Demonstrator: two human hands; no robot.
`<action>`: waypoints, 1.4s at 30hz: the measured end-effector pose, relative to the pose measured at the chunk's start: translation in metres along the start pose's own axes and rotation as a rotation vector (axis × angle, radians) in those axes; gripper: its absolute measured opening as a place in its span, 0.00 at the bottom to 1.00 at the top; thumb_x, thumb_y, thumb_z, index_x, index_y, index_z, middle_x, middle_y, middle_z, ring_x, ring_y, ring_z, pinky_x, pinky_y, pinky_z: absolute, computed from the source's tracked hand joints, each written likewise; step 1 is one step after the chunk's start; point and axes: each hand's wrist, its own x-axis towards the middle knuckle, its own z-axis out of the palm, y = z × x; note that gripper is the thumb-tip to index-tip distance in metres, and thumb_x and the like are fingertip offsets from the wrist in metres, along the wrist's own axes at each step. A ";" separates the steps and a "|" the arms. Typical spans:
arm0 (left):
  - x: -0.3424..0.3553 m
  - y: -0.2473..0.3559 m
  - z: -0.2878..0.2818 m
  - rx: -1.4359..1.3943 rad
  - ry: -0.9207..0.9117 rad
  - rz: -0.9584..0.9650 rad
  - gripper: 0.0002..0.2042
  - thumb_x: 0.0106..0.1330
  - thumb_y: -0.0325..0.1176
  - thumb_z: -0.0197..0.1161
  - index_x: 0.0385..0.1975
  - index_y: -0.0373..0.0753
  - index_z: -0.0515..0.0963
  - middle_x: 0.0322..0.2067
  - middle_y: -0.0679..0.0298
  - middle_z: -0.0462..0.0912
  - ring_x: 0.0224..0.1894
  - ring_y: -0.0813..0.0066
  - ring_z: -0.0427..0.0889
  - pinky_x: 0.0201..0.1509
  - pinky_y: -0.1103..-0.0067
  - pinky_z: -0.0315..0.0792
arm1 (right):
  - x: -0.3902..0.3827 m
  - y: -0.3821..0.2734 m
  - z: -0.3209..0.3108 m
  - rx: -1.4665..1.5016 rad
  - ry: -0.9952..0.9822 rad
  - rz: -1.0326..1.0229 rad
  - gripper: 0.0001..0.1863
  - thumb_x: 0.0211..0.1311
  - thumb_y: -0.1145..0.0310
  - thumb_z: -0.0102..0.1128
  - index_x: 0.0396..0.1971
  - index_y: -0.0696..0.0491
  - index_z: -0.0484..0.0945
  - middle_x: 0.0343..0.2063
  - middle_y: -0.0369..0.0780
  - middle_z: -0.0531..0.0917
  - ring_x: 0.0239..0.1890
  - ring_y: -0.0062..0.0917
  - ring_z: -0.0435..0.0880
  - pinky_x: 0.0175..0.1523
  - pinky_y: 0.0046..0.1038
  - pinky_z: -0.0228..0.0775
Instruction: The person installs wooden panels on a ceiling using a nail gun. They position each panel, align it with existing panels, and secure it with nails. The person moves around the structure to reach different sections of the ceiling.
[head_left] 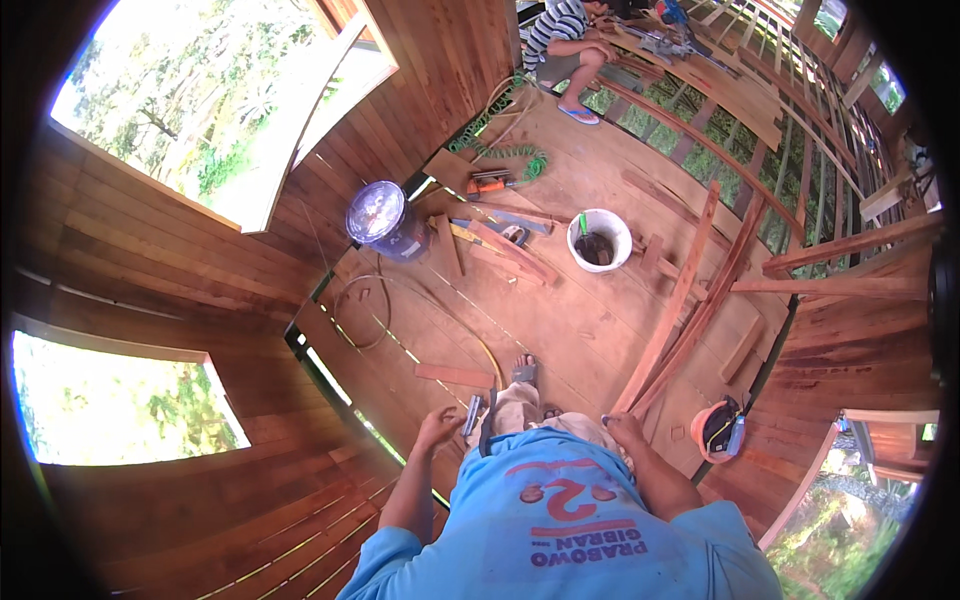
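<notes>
My left hand [440, 427] is beside my left hip with its fingers curled. Close to its fingertips is a narrow silver-grey metal tool [474, 414], whose kind I cannot make out, and whether the hand touches it is unclear. A dark strap or hose end [487, 430] hangs between that tool and my trousers. My right hand [625, 429] is closed near my right thigh, with a small dark spot at its fingers. What either hand holds, if anything, is too small to tell. Long wooden strips [668, 325] lie ahead of the right hand.
A lidded bucket [376, 212], a white bucket [599, 240], a handsaw [510, 234] and an orange tool [488, 184] stand or lie ahead. A yellow hose [470, 330] crosses the floor. An orange container [716, 430] is at right. Another person [565, 50] sits far off by a workbench [700, 70].
</notes>
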 end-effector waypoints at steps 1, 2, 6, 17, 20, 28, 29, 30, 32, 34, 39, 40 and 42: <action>0.014 -0.013 -0.008 -0.048 0.043 -0.027 0.30 0.60 0.47 0.74 0.58 0.35 0.78 0.49 0.54 0.86 0.49 0.65 0.86 0.49 0.72 0.80 | 0.008 -0.021 -0.007 -0.074 0.048 -0.036 0.17 0.60 0.64 0.61 0.46 0.56 0.86 0.36 0.47 0.87 0.46 0.34 0.86 0.53 0.35 0.75; 0.026 -0.026 -0.017 -0.096 0.082 -0.093 0.29 0.60 0.47 0.74 0.57 0.35 0.79 0.49 0.54 0.86 0.49 0.65 0.86 0.49 0.72 0.80 | 0.018 -0.044 -0.015 0.350 -0.019 0.277 0.18 0.61 0.66 0.59 0.47 0.58 0.85 0.35 0.50 0.87 0.44 0.35 0.87 0.53 0.35 0.75; 0.066 -0.056 -0.057 -0.068 0.188 -0.194 0.23 0.64 0.44 0.70 0.54 0.36 0.80 0.43 0.60 0.85 0.41 0.70 0.84 0.40 0.73 0.77 | 0.033 -0.120 -0.040 0.291 0.173 0.072 0.19 0.60 0.64 0.60 0.47 0.58 0.84 0.38 0.51 0.88 0.46 0.39 0.87 0.55 0.33 0.75; 0.115 0.018 -0.064 -0.160 0.176 -0.146 0.25 0.62 0.44 0.71 0.53 0.32 0.80 0.43 0.51 0.87 0.39 0.67 0.88 0.45 0.73 0.80 | 0.042 -0.120 -0.055 0.237 0.259 0.176 0.18 0.62 0.61 0.56 0.46 0.54 0.85 0.43 0.52 0.86 0.49 0.45 0.84 0.55 0.38 0.74; 0.129 0.036 -0.048 -0.100 0.141 -0.124 0.25 0.62 0.44 0.72 0.54 0.33 0.80 0.43 0.51 0.87 0.40 0.67 0.88 0.45 0.73 0.80 | 0.047 -0.108 -0.060 0.232 0.206 0.179 0.19 0.64 0.58 0.55 0.45 0.55 0.85 0.44 0.53 0.85 0.50 0.47 0.83 0.56 0.39 0.73; 0.158 0.079 -0.022 -0.075 0.113 -0.141 0.24 0.63 0.43 0.71 0.53 0.31 0.80 0.44 0.51 0.87 0.40 0.66 0.88 0.44 0.73 0.81 | 0.087 -0.072 -0.087 0.236 0.140 0.210 0.21 0.65 0.54 0.55 0.46 0.54 0.85 0.45 0.52 0.85 0.52 0.46 0.83 0.57 0.39 0.73; 0.160 0.087 -0.019 -0.035 0.112 -0.122 0.24 0.64 0.44 0.70 0.54 0.33 0.80 0.43 0.54 0.87 0.40 0.68 0.87 0.42 0.73 0.80 | 0.093 -0.065 -0.096 0.230 0.135 0.213 0.21 0.65 0.54 0.55 0.46 0.54 0.85 0.46 0.52 0.85 0.52 0.46 0.83 0.58 0.38 0.73; 0.163 0.096 -0.016 0.007 0.108 -0.116 0.23 0.65 0.44 0.70 0.54 0.35 0.79 0.42 0.57 0.87 0.40 0.69 0.87 0.39 0.73 0.79 | 0.099 -0.059 -0.104 0.260 0.135 0.200 0.21 0.64 0.54 0.56 0.46 0.54 0.85 0.46 0.52 0.85 0.52 0.46 0.83 0.58 0.38 0.73; 0.173 0.118 -0.006 0.043 0.098 -0.108 0.23 0.66 0.45 0.69 0.55 0.36 0.79 0.41 0.59 0.86 0.40 0.71 0.86 0.37 0.73 0.78 | 0.113 -0.050 -0.122 0.293 0.149 0.220 0.21 0.64 0.54 0.56 0.46 0.53 0.86 0.47 0.51 0.85 0.53 0.45 0.83 0.59 0.37 0.72; 0.179 0.142 0.007 0.042 0.086 -0.130 0.23 0.66 0.46 0.69 0.55 0.37 0.79 0.41 0.59 0.86 0.40 0.71 0.86 0.38 0.73 0.78 | 0.127 -0.044 -0.139 0.299 0.165 0.207 0.21 0.63 0.54 0.55 0.46 0.53 0.86 0.47 0.50 0.85 0.53 0.45 0.83 0.60 0.36 0.72; 0.191 0.204 0.043 0.013 0.047 -0.018 0.25 0.66 0.46 0.69 0.55 0.34 0.78 0.40 0.60 0.86 0.40 0.72 0.85 0.37 0.73 0.78 | 0.148 -0.034 -0.173 0.345 0.164 0.224 0.20 0.63 0.57 0.53 0.47 0.52 0.85 0.46 0.51 0.85 0.52 0.44 0.83 0.58 0.37 0.74; 0.192 0.214 0.049 0.015 0.032 0.024 0.25 0.66 0.46 0.69 0.55 0.33 0.78 0.39 0.60 0.86 0.39 0.73 0.85 0.37 0.74 0.78 | 0.151 -0.033 -0.178 0.381 0.137 0.235 0.20 0.63 0.57 0.54 0.46 0.53 0.85 0.45 0.51 0.85 0.51 0.45 0.84 0.56 0.38 0.74; 0.193 0.231 0.060 -0.029 -0.026 0.056 0.26 0.66 0.46 0.69 0.55 0.31 0.77 0.39 0.60 0.86 0.38 0.73 0.84 0.38 0.74 0.77 | 0.157 -0.030 -0.181 0.374 0.153 0.245 0.20 0.63 0.58 0.54 0.47 0.53 0.85 0.45 0.51 0.85 0.50 0.45 0.84 0.56 0.38 0.74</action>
